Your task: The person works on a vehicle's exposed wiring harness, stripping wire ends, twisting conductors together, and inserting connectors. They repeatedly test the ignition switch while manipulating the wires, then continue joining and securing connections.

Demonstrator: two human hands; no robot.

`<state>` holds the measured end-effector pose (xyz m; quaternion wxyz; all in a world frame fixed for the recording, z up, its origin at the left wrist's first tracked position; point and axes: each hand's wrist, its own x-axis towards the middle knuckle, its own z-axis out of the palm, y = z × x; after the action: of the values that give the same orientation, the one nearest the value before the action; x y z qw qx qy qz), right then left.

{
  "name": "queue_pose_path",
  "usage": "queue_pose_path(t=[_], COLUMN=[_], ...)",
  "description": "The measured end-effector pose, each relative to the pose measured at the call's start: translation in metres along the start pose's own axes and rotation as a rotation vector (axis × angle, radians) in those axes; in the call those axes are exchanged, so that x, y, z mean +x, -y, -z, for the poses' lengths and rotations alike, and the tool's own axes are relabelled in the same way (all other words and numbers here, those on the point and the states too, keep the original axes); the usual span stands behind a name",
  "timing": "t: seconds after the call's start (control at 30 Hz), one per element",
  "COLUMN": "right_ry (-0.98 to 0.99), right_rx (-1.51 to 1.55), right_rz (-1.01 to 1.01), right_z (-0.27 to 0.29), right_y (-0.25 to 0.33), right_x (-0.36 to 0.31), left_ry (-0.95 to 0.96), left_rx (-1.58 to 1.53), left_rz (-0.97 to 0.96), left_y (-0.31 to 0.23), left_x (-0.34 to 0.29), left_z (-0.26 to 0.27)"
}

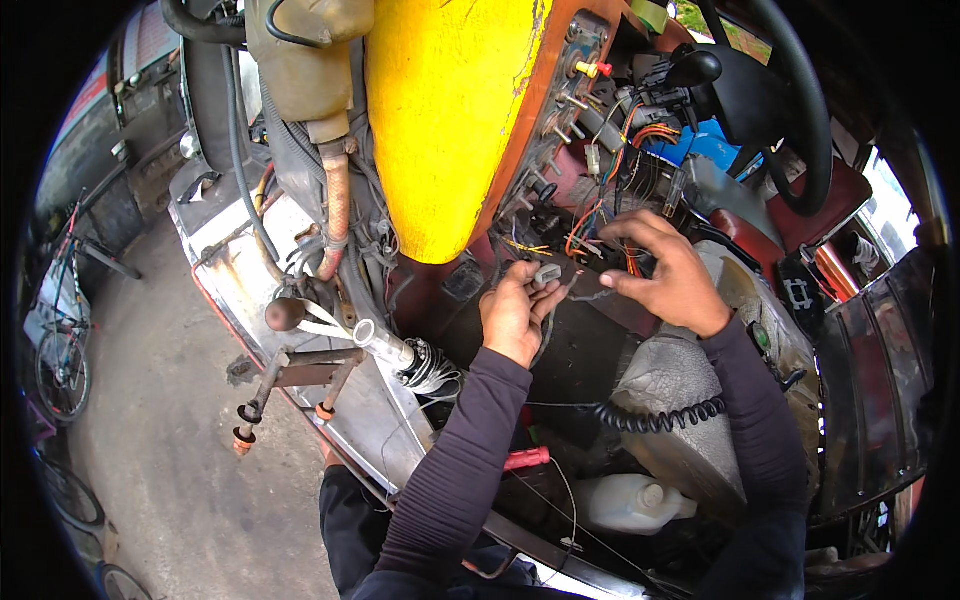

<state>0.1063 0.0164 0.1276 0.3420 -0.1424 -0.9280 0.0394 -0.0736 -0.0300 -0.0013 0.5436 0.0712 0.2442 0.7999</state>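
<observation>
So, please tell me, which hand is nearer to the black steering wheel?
The right hand. In the picture it is below and left of the steering wheel; the left hand is farther off, lower and more to the left, holding a grey connector.

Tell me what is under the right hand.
Orange wires show in the gap between the fingers and thumb of the right hand. Whatever lies directly beneath the palm is covered and cannot be seen.

the dark cab floor (585, 365) bears a white plastic jug (625, 505).
</observation>
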Motion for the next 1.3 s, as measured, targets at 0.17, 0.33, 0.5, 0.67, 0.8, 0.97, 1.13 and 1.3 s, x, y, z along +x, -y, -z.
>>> queue_pose_path(t=[0.17, 0.33, 0.5, 0.67, 0.8, 0.97, 1.13, 1.3], right_ry=[0.046, 0.093, 0.103, 0.208, 0.236, 0.248, 0.270, 0.260], right_rx=[0.250, 0.175, 0.167, 0.259, 0.209, 0.248, 0.458, 0.472], right_rz=[-0.404, -0.321, -0.202, -0.210, -0.157, -0.196, -0.355, -0.403], right_z=[0.000, -0.011, -0.020, -0.028, -0.033, -0.036, -0.031, -0.027], right_y=[-0.022, -0.008, -0.020, -0.021, -0.028, -0.035, -0.035, -0.027], right_x=[-0.019, -0.010, -0.001, 0.012, 0.013, 0.013, 0.015, 0.007], left_ry=[0.004, 0.007, 0.034, 0.037, 0.041, 0.027, 0.046, 0.033], left_rx=[0.023, 0.009, -0.025, -0.059, -0.073, -0.082, -0.076, -0.068], left_rz=[0.018, 0.021, 0.045, 0.067, 0.068, 0.060, 0.044, 0.042], left_y=[-0.001, -0.004, -0.003, -0.004, -0.003, -0.004, -0.004, -0.002], left_x=[-0.001, -0.001, 0.000, -0.003, 0.001, 0.000, 0.000, 0.000], left_z=[-0.002, 0.002, 0.001, 0.000, 0.003, 0.002, 0.003, 0.000])
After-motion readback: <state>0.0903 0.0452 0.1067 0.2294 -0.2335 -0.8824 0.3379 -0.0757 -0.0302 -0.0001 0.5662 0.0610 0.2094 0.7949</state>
